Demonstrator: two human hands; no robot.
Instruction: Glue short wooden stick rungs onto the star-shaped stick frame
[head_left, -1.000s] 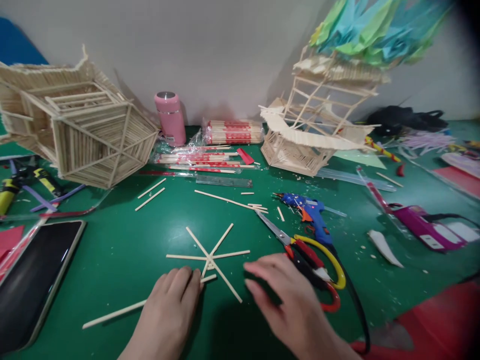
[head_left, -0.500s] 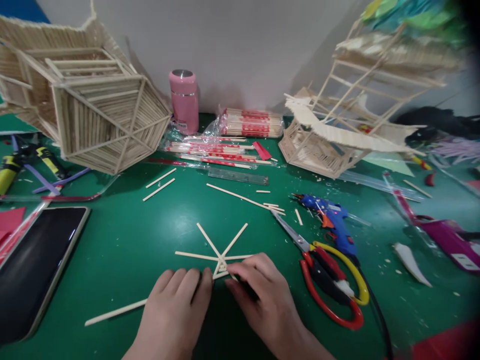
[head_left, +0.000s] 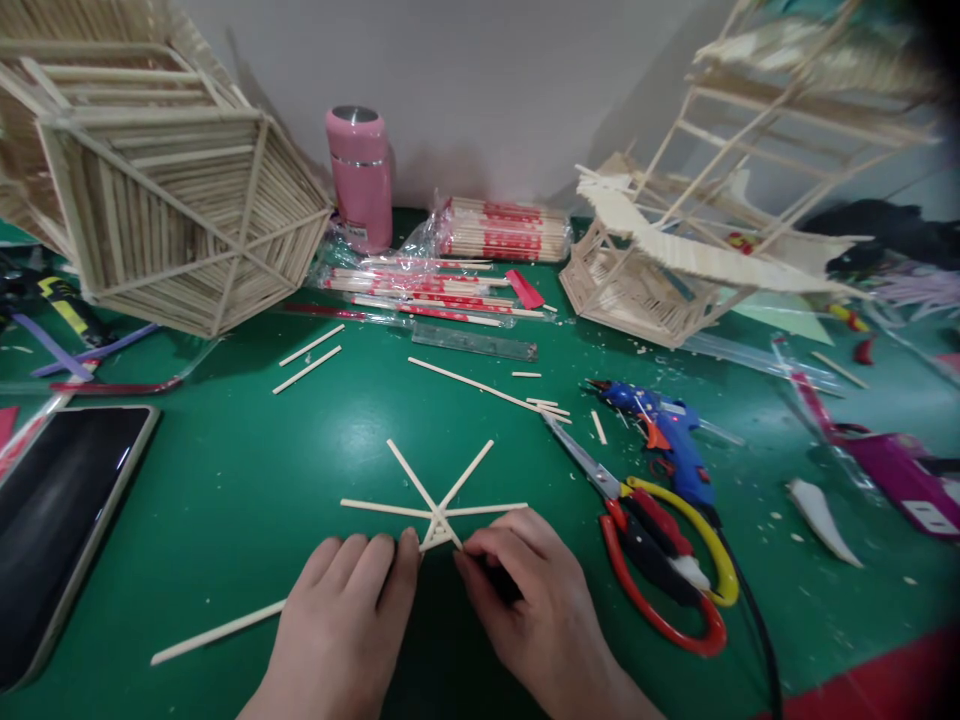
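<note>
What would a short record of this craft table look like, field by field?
Surface: green table
Left hand: fingertips press down on a long stick
Right hand: fingers pinch the star of crossed sticks near its hub
Beside right hand: red and yellow scissors, blue glue gun
Back left: stick-built hexagonal frame, pink flask
Back right: stick tower model
Far left: dark tablet

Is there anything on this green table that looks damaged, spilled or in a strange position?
Yes. The hexagonal stick frame at far left lies tipped on its side. Small pale crumbs are scattered over the mat right of the blue glue gun. The stick star between both hands looks intact.
</note>
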